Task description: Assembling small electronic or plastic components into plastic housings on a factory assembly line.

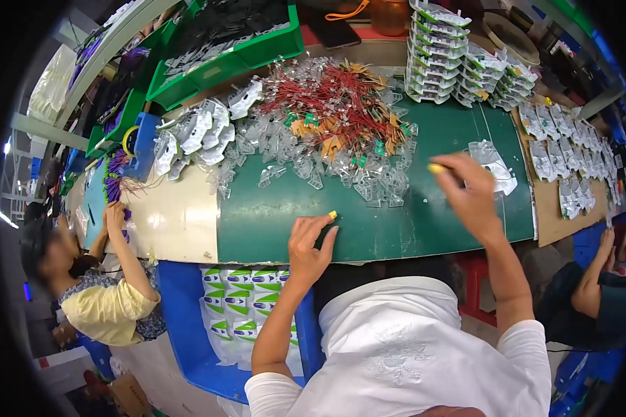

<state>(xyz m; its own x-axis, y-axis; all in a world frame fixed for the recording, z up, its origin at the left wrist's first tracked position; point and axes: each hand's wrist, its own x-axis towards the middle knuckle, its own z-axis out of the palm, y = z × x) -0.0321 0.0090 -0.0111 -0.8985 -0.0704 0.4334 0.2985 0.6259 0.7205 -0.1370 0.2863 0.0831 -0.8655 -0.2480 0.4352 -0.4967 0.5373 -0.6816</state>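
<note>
Above the green mat (285, 226), my left hand (309, 247) holds nothing; its thumb stands apart from an outstretched finger with a yellow finger cover. My right hand (473, 198) is raised and slightly blurred. Its thumb and finger come together at another yellow cover, and anything pinched there is too small to make out. Just beyond that hand lies a white plastic shell (494, 167) with clear pieces about it. Beyond both hands spreads a heap of red wires (327, 94) with orange-brown tabs, small green parts and clear plastic pieces (379, 184).
White shells stand in stacks (435, 55) at the back right; more shells (195, 135) lie left. A green bin (233, 52) holds dark parts. White-and-green packs fill a blue bin (188, 347) by my left arm. Rows of packs (563, 153) lie right. People work at both sides.
</note>
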